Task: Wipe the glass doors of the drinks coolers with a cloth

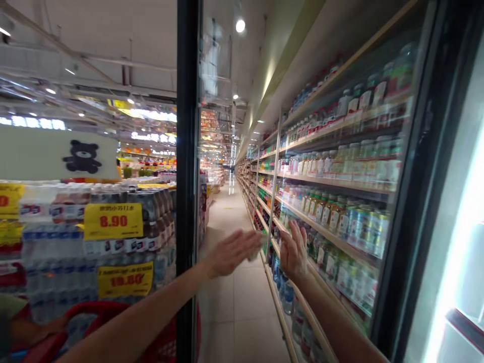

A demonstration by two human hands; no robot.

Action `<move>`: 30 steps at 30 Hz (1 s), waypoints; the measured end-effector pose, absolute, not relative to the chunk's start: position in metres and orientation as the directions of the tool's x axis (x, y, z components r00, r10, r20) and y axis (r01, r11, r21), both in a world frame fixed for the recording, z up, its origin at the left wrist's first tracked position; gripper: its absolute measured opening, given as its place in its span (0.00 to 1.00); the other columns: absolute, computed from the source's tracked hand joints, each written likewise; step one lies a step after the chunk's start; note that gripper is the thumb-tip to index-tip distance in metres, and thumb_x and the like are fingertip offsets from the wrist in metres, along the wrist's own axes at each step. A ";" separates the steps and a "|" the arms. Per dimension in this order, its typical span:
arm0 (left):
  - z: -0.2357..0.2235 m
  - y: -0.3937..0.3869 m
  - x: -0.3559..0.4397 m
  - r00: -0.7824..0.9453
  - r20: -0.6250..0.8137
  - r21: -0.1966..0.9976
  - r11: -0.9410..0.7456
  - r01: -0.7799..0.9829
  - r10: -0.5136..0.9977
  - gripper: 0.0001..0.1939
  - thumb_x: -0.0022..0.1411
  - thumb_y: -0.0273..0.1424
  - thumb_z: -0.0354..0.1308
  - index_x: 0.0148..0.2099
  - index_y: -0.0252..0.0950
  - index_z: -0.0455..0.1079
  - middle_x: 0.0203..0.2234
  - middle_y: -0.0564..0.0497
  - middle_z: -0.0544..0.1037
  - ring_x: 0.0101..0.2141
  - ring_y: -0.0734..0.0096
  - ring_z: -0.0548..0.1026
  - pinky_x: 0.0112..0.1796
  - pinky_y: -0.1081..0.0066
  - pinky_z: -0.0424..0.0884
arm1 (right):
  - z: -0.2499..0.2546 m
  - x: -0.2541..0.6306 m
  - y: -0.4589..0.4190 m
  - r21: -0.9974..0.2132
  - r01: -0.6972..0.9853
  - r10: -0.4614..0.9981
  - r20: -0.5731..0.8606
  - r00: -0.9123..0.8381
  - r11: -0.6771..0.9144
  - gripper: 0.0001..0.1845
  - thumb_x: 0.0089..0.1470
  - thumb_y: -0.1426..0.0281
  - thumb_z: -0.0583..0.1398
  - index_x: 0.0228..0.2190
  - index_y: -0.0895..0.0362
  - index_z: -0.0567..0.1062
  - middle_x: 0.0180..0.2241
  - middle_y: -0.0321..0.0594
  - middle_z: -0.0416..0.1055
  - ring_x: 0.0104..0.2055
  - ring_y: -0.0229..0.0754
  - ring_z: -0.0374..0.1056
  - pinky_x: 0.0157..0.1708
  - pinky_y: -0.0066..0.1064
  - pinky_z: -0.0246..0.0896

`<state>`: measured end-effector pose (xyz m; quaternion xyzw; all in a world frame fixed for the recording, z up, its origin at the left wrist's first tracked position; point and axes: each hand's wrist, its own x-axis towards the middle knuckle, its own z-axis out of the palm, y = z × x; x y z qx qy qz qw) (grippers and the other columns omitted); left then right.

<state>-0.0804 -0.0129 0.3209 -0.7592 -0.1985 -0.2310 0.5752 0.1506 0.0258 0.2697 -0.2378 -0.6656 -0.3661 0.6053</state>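
Note:
My left hand (234,252) reaches across the black door edge to the middle of the view. Its fingers are stretched out and blurred by motion, and I see nothing held in it. To its right, my right hand (294,250) is raised with its fingers up, slightly bent and apart, also holding nothing that shows. Both hands appear in front of the glass door (234,302), which has a black frame (188,151). Whether either hand touches the glass I cannot tell. Through or in the glass, shelves of bottled drinks (328,214) appear behind my right hand.
Another person's hand (53,327) is by a red shopping cart (102,310) at lower left. Stacked water packs (53,252) with yellow price signs (113,221) stand behind it. A bright lit cabinet (454,242) is at far right. A tiled aisle (227,212) runs away ahead.

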 end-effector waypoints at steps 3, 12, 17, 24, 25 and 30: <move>0.339 -0.012 -0.082 0.503 0.862 -0.484 -0.202 0.851 0.056 0.27 0.61 0.25 0.44 0.63 0.33 0.48 0.62 0.44 0.51 0.63 0.63 0.39 0.59 0.57 0.47 | 0.270 0.151 0.026 0.194 0.760 -0.122 0.981 -0.151 0.620 0.27 0.52 0.80 0.49 0.54 0.53 0.57 0.63 0.42 0.46 0.63 0.47 0.46 0.60 0.52 0.42; 0.324 -0.016 -0.091 0.696 0.710 -0.659 -0.251 0.709 0.104 0.23 0.63 0.27 0.43 0.60 0.34 0.54 0.62 0.49 0.52 0.63 0.69 0.40 0.60 0.63 0.45 | 0.270 0.150 0.023 0.203 0.764 -0.133 0.979 -0.154 0.613 0.28 0.52 0.80 0.51 0.54 0.54 0.58 0.61 0.44 0.50 0.63 0.48 0.48 0.60 0.52 0.42; 0.308 -0.020 -0.091 0.755 0.650 -0.719 -0.248 0.649 0.089 0.23 0.63 0.28 0.42 0.60 0.36 0.55 0.63 0.52 0.50 0.63 0.66 0.40 0.60 0.62 0.45 | 0.271 0.147 0.023 0.211 0.769 -0.160 0.977 -0.143 0.604 0.26 0.52 0.79 0.51 0.53 0.55 0.60 0.60 0.45 0.53 0.62 0.48 0.49 0.60 0.50 0.43; 0.312 -0.023 -0.103 0.560 0.789 -0.546 -0.129 0.828 0.254 0.23 0.63 0.25 0.38 0.60 0.35 0.55 0.63 0.52 0.48 0.63 0.70 0.43 0.60 0.65 0.46 | 0.270 0.153 0.026 0.296 0.771 -0.250 0.951 -0.182 0.565 0.24 0.52 0.75 0.53 0.53 0.57 0.62 0.59 0.47 0.56 0.61 0.49 0.52 0.59 0.50 0.45; 0.316 -0.024 -0.103 0.499 0.822 -0.495 -0.091 0.864 0.275 0.24 0.63 0.24 0.37 0.60 0.34 0.54 0.63 0.51 0.47 0.63 0.70 0.43 0.60 0.64 0.46 | 0.269 0.153 0.027 0.300 0.767 -0.260 0.949 -0.179 0.567 0.26 0.52 0.74 0.53 0.54 0.57 0.61 0.59 0.46 0.57 0.60 0.50 0.53 0.59 0.51 0.46; 0.295 -0.031 -0.096 0.864 0.436 -0.815 -0.296 0.497 0.249 0.24 0.64 0.32 0.40 0.62 0.41 0.50 0.63 0.57 0.46 0.63 0.72 0.39 0.60 0.67 0.45 | 0.272 0.128 0.020 0.255 0.699 -0.281 0.956 -0.081 0.668 0.28 0.53 0.70 0.54 0.56 0.52 0.59 0.58 0.45 0.58 0.59 0.52 0.54 0.60 0.53 0.43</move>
